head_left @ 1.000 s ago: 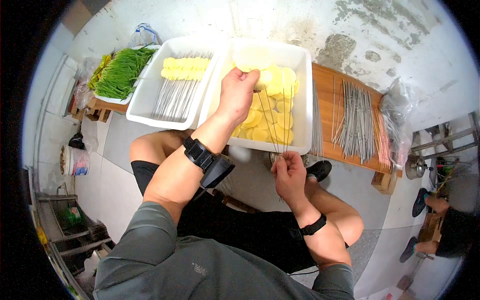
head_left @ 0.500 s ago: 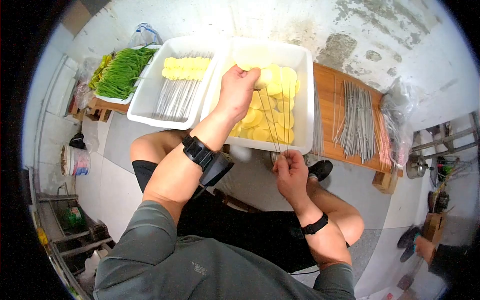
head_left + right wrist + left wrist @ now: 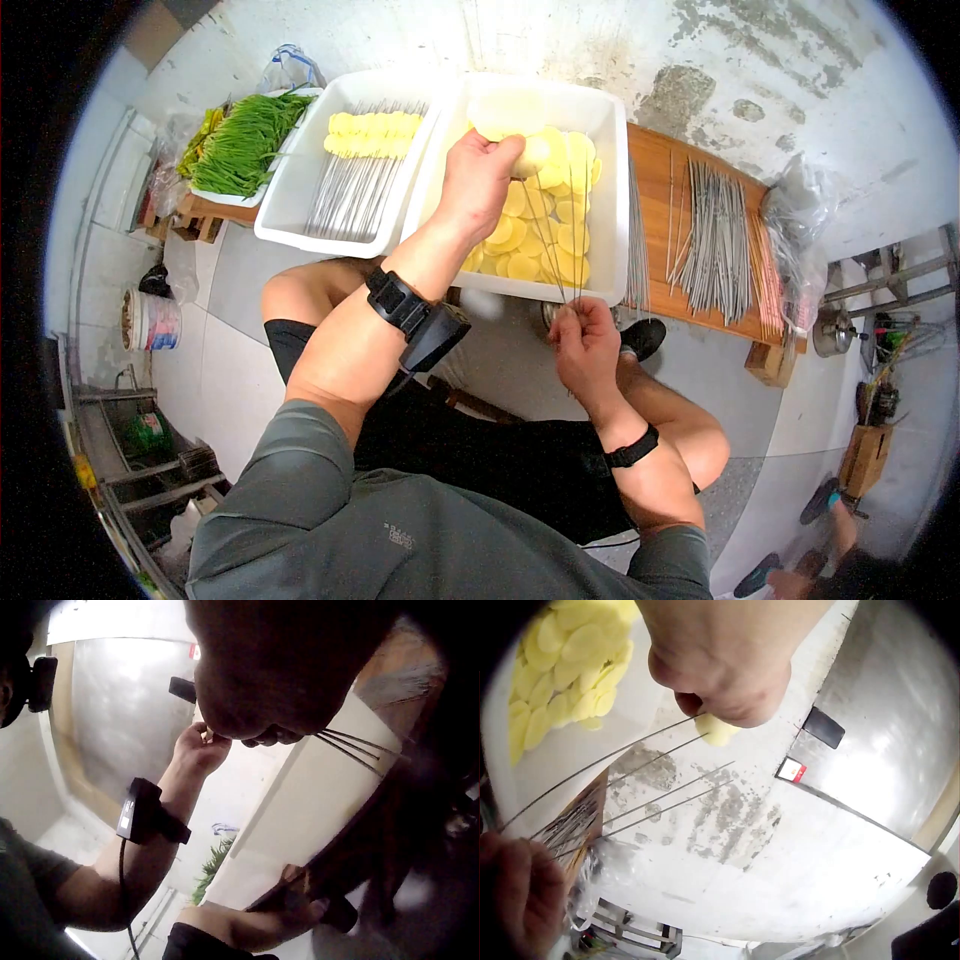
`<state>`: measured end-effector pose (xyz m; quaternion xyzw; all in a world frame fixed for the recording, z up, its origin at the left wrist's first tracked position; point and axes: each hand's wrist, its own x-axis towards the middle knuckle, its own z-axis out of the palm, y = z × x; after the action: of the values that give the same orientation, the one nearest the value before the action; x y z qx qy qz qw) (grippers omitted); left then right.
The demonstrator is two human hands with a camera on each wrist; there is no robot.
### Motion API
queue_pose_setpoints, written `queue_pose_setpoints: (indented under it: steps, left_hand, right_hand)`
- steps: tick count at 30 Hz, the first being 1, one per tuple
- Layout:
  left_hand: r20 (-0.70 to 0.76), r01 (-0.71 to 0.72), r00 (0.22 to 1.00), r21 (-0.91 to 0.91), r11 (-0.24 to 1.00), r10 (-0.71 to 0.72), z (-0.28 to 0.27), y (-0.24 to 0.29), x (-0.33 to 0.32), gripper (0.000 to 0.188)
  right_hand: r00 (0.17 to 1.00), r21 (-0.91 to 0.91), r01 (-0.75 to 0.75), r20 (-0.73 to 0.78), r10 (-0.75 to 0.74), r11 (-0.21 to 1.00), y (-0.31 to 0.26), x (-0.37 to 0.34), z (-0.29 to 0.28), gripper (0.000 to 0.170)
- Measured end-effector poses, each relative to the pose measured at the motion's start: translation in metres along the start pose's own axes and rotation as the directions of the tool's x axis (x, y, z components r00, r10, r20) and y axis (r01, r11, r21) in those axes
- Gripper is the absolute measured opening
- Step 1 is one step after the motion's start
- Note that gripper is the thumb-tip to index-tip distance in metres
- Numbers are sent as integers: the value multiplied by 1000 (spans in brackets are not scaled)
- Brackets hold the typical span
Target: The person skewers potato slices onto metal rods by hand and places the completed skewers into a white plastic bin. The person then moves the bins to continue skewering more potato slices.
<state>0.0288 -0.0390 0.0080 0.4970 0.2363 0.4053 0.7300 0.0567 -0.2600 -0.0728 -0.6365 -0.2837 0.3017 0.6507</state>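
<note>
My left hand (image 3: 482, 182) is above the right-hand white tub (image 3: 614, 200) and pinches pale yellow round slices, like potato (image 3: 718, 733), between thumb and fingers. Nearer my body, just past the tub's front rim, my right hand (image 3: 584, 345) grips several long thin metal skewers (image 3: 660, 758) by their lower ends. They fan upward toward the left hand. In the left wrist view, two skewers reach the held slice and the others end free beside it. Loose slices (image 3: 520, 267) lie heaped in the tub below.
Another white tub (image 3: 266, 222) at left holds skewers threaded with yellow slices. Beyond it sits a tray of green stalks (image 3: 240, 150). Bundled grey skewers (image 3: 713, 240) lie on the wooden board (image 3: 655, 180) at right, near a clear plastic bag (image 3: 795, 215). Another person's feet (image 3: 822, 500) are at far right.
Both hands stay almost in place. The skewers have shifted slightly, with their lower ends closer together at the right hand. The other person at far right has moved toward the bottom of the view.
</note>
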Motion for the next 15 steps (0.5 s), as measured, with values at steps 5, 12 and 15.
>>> queue_pose_setpoints:
  steps: [5, 12, 15]
  left_hand:
    - [43, 56, 998, -1, 998, -56, 0, 4, 0, 21]
    - [59, 21, 998, -13, 1000, -20, 2, -9, -3, 24]
    - [43, -5, 999, 24, 1000, 4, 1, -11, -3, 26]
  right_hand:
    - [999, 23, 17, 43, -18, 1000, -4, 2, -2, 5]
    - [999, 45, 22, 29, -23, 999, -2, 5, -4, 6]
    - [1000, 58, -17, 17, 16, 998, -2, 4, -5, 7]
